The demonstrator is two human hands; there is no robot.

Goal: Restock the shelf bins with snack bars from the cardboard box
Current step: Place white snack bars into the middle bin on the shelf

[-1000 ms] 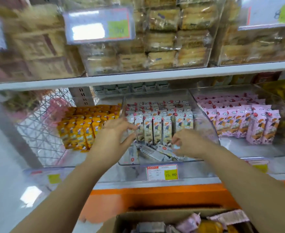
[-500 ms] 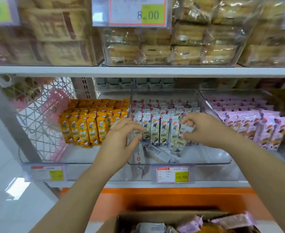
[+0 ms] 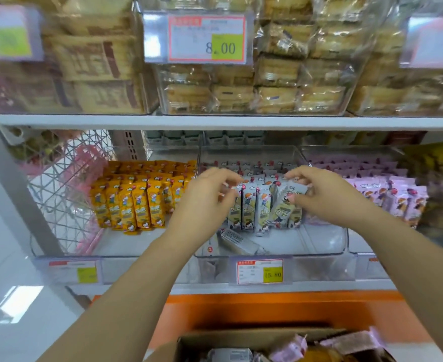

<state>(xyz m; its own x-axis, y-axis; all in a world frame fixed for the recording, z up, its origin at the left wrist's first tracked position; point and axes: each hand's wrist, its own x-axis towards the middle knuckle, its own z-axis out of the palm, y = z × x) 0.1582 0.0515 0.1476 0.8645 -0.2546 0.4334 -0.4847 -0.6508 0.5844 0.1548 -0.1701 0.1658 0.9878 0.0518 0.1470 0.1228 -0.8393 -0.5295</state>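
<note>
There are two bare hands, a left hand (image 3: 207,197) and a right hand (image 3: 330,198). Three clear plastic bins (image 3: 319,250) sit on the lower white shelf (image 3: 150,288). They hold one kind each: yellow wrapped snack bars (image 3: 129,205), grey-and-white wrapped snack bars (image 3: 249,207) and pink wrapped snack bars (image 3: 398,197). Two flat-lying grey-and-white bars (image 3: 237,240) rest in front. One brown cardboard box (image 3: 241,338) stands below. Three upper price tags (image 3: 207,37) hang above, and two lower price tags (image 3: 261,271) show plainly.
</note>
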